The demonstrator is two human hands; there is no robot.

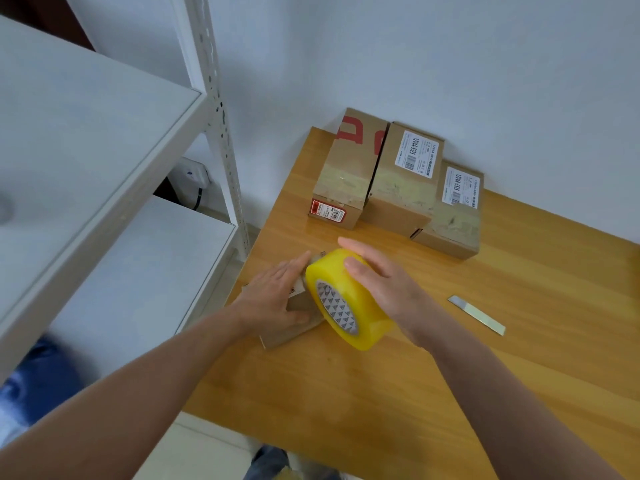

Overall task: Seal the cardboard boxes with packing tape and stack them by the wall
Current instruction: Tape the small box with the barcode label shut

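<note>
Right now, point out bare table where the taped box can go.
Bare wood: the table's near strip between the forearms, and the right side between the blade and the boxes at the wall. Crowded: mid-left, where left hand, small box, tape roll and right hand meet.

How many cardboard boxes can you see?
4: left box, middle box and right box stand together at the wall; a fourth box lies under the left hand.

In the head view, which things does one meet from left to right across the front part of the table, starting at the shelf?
White shelf → left hand → yellow tape roll → metal strip.
</note>
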